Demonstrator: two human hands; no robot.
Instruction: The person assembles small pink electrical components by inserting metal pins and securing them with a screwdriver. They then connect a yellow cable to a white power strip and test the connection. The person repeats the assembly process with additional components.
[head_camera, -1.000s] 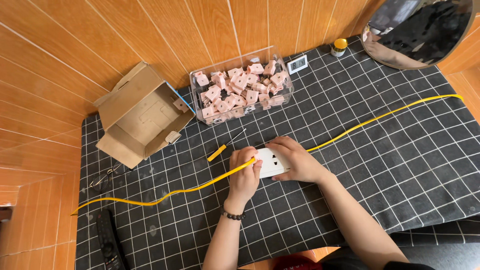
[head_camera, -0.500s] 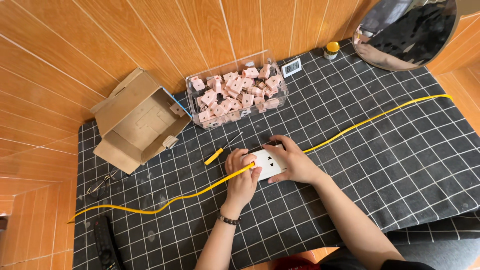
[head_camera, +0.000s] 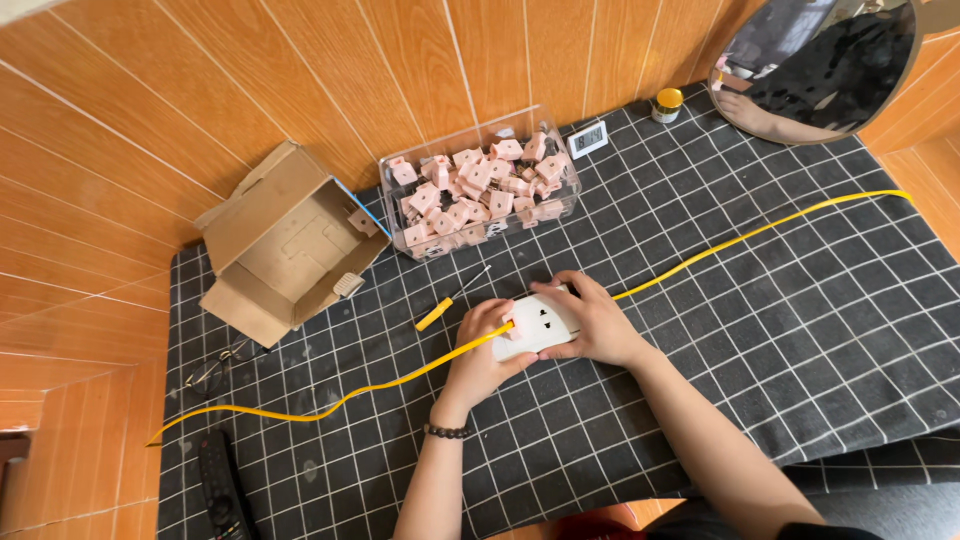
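Both hands meet on a white socket (head_camera: 541, 325) near the middle of a black grid-checked mat (head_camera: 780, 330). Right hand (head_camera: 595, 322) is cupped over the socket's right side, fingers curled around its far edge, holding it against the mat. Left hand (head_camera: 480, 345) is closed at the socket's left end, thumb and fingertips pinching a small pink piece there; what exactly the fingertips grip is too small to tell. A dark bead bracelet (head_camera: 446, 432) circles the left wrist.

Largest after the mat, a round mirror (head_camera: 820, 60) leans far up and right of the socket. An open cardboard box (head_camera: 285, 245) lies up and left of the socket. A clear tub (head_camera: 480, 190) filled with pink plugs stands straight above the socket, near the wall. A long yellow cable (head_camera: 330, 405) runs from the mat's lower left corner, under the hands at the socket, and on to the right edge. A black remote (head_camera: 222, 490) rests far down and left of the socket. Glasses (head_camera: 215, 368) lie left of it. A yellow-handled screwdriver (head_camera: 447, 303) lies just up and left. A small white clock (head_camera: 587, 138) and a tiny yellow-lidded jar (head_camera: 666, 104) sit up and right.
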